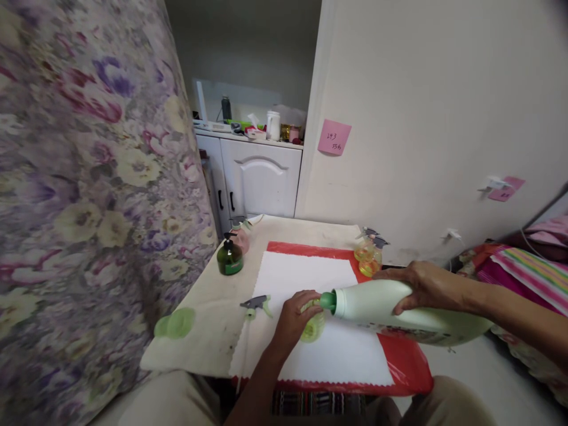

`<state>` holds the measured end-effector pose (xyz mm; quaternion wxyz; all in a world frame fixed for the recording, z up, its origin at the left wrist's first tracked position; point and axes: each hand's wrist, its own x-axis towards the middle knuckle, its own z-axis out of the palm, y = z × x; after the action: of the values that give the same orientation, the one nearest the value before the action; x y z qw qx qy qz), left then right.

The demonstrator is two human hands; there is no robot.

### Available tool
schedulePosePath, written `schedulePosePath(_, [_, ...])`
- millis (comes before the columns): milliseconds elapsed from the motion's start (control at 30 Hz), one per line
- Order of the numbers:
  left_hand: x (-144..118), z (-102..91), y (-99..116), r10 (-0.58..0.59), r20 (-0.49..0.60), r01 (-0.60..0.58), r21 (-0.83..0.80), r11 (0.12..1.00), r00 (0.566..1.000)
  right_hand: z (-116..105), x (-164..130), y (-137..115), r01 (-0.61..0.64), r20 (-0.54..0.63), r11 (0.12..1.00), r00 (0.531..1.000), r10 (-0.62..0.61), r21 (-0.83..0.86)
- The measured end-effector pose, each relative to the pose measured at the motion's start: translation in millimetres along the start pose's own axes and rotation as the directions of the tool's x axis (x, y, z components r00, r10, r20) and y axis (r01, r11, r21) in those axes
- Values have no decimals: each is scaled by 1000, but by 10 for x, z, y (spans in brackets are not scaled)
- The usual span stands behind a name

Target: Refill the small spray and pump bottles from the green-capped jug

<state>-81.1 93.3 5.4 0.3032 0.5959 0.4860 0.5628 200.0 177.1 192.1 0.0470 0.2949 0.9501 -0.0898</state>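
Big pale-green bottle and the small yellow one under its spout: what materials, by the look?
Large bottle: likely opaque plastic, smooth with a soft sheen, no see-through. Small bottle: probably clear yellow-tinted plastic; light passes through it. The left hand covers part of it.

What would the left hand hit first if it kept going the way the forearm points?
Nothing new: the left hand already grips the small yellow bottle. Beyond it, probably the large bottle's green spout, then yellow spray bottles; depth unclear.
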Motion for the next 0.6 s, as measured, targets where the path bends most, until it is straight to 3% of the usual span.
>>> schedulePosePath(600, [-9, -32, -6, -9, -7, 9, 11, 1000, 1000, -130, 57, -143, 37, 31, 999, 999, -37, 4])
